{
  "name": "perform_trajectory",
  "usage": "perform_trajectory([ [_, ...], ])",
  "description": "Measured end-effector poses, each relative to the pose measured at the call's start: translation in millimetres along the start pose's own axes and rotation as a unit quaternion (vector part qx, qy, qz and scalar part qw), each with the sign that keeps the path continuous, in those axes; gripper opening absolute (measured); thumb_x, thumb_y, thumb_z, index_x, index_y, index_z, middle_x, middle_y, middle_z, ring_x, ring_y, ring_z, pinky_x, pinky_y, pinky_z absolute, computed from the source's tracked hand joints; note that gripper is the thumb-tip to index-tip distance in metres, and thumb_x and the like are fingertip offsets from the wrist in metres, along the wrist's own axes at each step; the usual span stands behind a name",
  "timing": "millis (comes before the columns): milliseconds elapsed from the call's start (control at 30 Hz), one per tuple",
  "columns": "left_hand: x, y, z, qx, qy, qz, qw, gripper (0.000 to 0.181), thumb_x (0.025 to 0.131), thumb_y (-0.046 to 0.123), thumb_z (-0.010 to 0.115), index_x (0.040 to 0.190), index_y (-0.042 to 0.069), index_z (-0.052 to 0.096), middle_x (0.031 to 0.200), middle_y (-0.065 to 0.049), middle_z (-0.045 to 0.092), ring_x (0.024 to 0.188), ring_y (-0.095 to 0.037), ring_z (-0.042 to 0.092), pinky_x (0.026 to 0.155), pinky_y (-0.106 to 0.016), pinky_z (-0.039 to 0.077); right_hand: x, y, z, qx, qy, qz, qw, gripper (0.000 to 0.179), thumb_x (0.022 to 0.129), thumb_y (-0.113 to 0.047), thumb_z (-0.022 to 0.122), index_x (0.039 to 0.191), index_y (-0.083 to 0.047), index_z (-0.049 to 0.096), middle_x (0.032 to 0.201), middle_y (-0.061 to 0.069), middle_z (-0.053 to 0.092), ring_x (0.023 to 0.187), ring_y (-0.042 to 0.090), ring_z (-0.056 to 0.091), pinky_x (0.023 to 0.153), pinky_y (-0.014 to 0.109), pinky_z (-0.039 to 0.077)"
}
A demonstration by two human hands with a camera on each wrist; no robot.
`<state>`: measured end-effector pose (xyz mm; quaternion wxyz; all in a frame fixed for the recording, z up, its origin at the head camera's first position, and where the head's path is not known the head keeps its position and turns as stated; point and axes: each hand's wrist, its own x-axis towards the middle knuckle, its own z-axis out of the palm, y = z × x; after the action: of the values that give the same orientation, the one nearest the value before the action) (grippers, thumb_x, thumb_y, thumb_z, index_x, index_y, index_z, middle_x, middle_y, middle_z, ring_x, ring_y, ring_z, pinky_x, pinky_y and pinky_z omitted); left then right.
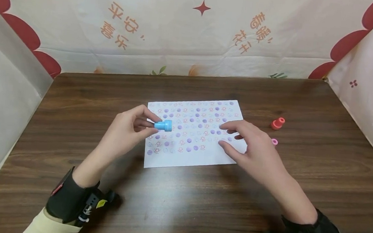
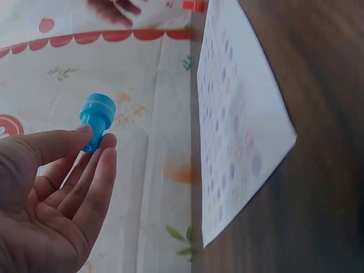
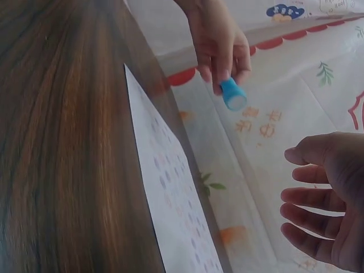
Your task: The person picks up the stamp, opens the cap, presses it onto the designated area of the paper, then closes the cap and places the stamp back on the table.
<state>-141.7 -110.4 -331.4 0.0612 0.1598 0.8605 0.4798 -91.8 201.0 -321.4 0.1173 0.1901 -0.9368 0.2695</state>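
Observation:
My left hand (image 1: pixel 128 126) pinches a small blue stamp (image 1: pixel 164 125) by its narrow end, between thumb and fingertips. In the left wrist view the blue stamp (image 2: pixel 98 116) tilts with its wide, capped-looking end upward. Over the right part of the white paper (image 1: pixel 170 159) hovers my right hand (image 1: pixel 253 147), holding nothing, thumb and fingers apart and loosely bent. Rows of purple, red and pale blue stamped marks cover much of the sheet, with a bare strip along its near edge. The right wrist view shows the right hand's spread fingers (image 3: pixel 313 197).
A red stamp (image 1: pixel 277 123) stands on the brown wooden table (image 1: pixel 179 203), right of the paper. Nearer, a pink stamp (image 1: pixel 274 142) is mostly hidden behind my right hand. Printed white cloth (image 1: pixel 180 28) hangs along the table's back and sides.

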Motion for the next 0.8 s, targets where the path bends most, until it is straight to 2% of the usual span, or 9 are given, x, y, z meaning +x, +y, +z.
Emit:
perform_trajectory([
  [233,-7.8,4.4,18.4,-0.063,-0.028,-0.003,0.9976,0.021,0.087,0.003,0.075,0.105,0.007,0.065,0.116,-0.009,0.07,0.1,-0.022,0.074,0.068,-0.026,0.054,3.5,-10,14,0.029,-0.028,-0.004,0.9992,0.039,0.084,-0.018,0.081,0.12,-0.013,0.066,0.113,0.001,0.072,0.097,0.019,0.069,0.08,0.04,0.057],
  [500,-15.6,4.3,37.3,-0.128,-0.056,0.001,0.9903,0.019,0.088,0.001,0.073,0.104,0.005,0.064,0.117,-0.011,0.069,0.1,-0.022,0.074,0.077,-0.026,0.059,4.3,-22,30,0.065,-0.067,0.001,0.9957,0.042,0.086,-0.029,0.079,0.123,-0.015,0.064,0.116,-0.001,0.071,0.098,0.02,0.069,0.084,0.04,0.057],
  [800,-22.4,4.1,54.9,-0.158,-0.08,0.007,0.9842,0.014,0.089,0.002,0.071,0.101,0.006,0.064,0.117,-0.01,0.07,0.101,-0.022,0.074,0.077,-0.025,0.059,0.9,-26,42,0.1,-0.08,-0.011,0.9917,0.034,0.087,-0.029,0.078,0.117,-0.017,0.067,0.11,-0.008,0.072,0.097,0.009,0.067,0.083,0.037,0.056],
])
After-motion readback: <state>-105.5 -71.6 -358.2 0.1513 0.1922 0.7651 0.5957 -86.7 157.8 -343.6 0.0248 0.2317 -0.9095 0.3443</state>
